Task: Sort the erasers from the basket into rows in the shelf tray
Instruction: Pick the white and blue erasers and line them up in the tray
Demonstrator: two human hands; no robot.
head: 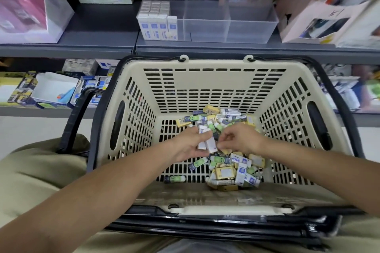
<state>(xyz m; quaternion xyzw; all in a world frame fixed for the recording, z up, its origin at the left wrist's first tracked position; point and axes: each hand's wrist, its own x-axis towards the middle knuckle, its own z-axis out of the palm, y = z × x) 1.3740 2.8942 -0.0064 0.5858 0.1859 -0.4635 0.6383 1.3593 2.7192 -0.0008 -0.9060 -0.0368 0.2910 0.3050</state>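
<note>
**Fig.** Gathering a batch of erasers, head view. My L hand [190, 145] is down in the basket [213, 63], fingers curled round a small stack of white erasers [205, 142]. My R hand [243, 139] is just beside it, fingers curled narrow w/ tips at the stack's near end. Whether they grip or only touch, can't tell. Loose erasers [232, 167] (yellow, green, white/blue) lie heaped on the basket floor, mostly centre to R.

**Step, as I judge it:** squaring same-kind pieces in the L hand before carrying them to the shelf tray [251, 24].
- Keep one kind only, labels the same way, ends flush, so the stack goes in as a row next to the filled rows [157, 19] in the tray's L compartment.
- Don't overfill the hand; a fat stack may fan out and drop.

**Edges & room:**
- The basket's far rim lies between my hands and the shelf, so lift over it first, then go fwd.
- The tray's front wall is clear plastic and easy to misjudge, so come in from above.
- Middle & R compartments look empty.
- A pink box [26, 6] stands well L of the tray. A pale box [320, 16] sits just beside its R wall, so there is less room on that side.
- The black handle [76, 117] is folded down at L, out of the path.
</note>
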